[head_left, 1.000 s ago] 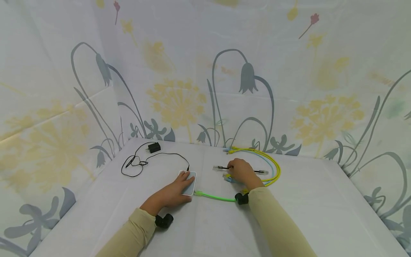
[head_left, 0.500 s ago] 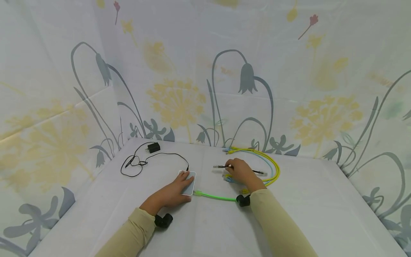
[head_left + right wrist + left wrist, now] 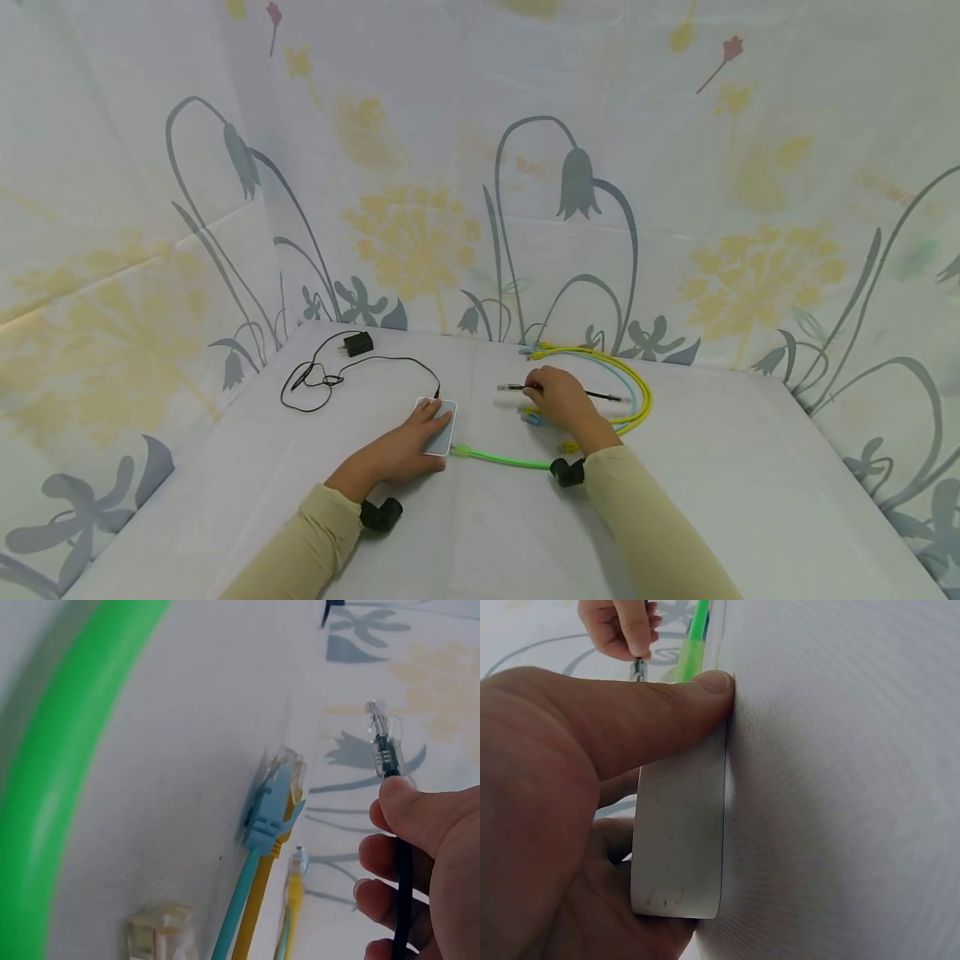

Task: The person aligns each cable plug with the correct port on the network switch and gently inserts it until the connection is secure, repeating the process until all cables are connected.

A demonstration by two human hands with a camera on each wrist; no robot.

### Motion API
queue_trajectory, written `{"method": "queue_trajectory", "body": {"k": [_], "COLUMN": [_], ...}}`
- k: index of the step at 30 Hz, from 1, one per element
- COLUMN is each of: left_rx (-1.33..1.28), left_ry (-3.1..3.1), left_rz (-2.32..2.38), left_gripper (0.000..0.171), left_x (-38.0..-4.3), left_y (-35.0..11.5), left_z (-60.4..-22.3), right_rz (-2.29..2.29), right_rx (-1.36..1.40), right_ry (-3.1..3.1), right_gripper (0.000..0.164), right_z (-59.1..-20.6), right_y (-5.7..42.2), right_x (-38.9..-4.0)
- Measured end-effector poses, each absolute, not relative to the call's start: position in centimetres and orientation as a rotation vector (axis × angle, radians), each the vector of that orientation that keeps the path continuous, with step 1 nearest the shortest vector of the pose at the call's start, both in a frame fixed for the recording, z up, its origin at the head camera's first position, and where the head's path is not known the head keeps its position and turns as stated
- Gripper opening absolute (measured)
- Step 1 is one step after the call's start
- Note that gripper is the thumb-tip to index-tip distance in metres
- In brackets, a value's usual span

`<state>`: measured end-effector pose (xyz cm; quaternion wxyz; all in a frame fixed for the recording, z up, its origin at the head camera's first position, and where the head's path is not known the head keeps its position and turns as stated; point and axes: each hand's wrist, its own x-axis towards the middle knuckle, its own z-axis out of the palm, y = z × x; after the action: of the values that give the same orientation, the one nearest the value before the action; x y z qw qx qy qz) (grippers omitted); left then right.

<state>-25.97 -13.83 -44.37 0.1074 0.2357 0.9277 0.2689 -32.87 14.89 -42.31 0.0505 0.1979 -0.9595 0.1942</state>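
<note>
My left hand [image 3: 401, 446] holds a small flat white box [image 3: 444, 429], its fingers across the top and its thumb along the near side. Seen from the left wrist, the thumb presses the box's white side wall [image 3: 679, 847]. A green network cable [image 3: 510, 462] runs from the box's right side toward my right wrist. My right hand [image 3: 562, 398] pinches a short black network cable [image 3: 403, 892] near one end. Its clear plug [image 3: 382, 735] sticks out past the thumb, pointing left in the head view. The other end [image 3: 615, 398] reaches out to the right.
Yellow cables [image 3: 637, 392] and a light blue cable [image 3: 626, 379] lie curved behind and beside my right hand. At the back left a black power adapter [image 3: 358, 343] has a thin, tangled black cord [image 3: 330, 381] leading to the box. Flower-patterned cloth [image 3: 480, 208] stands behind the table.
My right hand has raised the black cable slightly and shifted it a little to the left. The left hand stays on the white box.
</note>
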Motion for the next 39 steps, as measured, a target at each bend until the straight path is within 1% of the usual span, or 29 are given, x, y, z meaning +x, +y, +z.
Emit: {"method": "queue_trajectory", "body": {"k": [7, 12, 19, 29, 39], "left_rx": [0.672, 0.670, 0.672, 0.701, 0.683], "left_ry": [2.725, 2.733, 2.738, 2.733, 2.741], "left_rz": [0.798, 0.787, 0.795, 0.792, 0.775], "left_gripper": [0.074, 0.074, 0.074, 0.075, 0.074], "left_x": [-25.7, -25.7, -25.9, -25.9, -25.9], "left_y": [-13.8, -13.8, -13.8, -13.9, -13.7], "left_z": [-44.3, -44.3, -44.4, -44.4, -44.3], "right_rz": [0.623, 0.602, 0.602, 0.596, 0.634], "right_rx": [0.558, 0.486, 0.458, 0.450, 0.539], "right_ry": [-2.954, -3.018, -3.065, -3.082, -3.043], "right_gripper": [0.016, 0.015, 0.013, 0.015, 0.017], "right_z": [-42.2, -42.1, -41.6, -42.1, -42.7], "right_y": [14.5, 14.3, 14.1, 13.7, 13.0], "right_x": [-32.0, -31.4, -30.4, -29.4, -28.3]}}
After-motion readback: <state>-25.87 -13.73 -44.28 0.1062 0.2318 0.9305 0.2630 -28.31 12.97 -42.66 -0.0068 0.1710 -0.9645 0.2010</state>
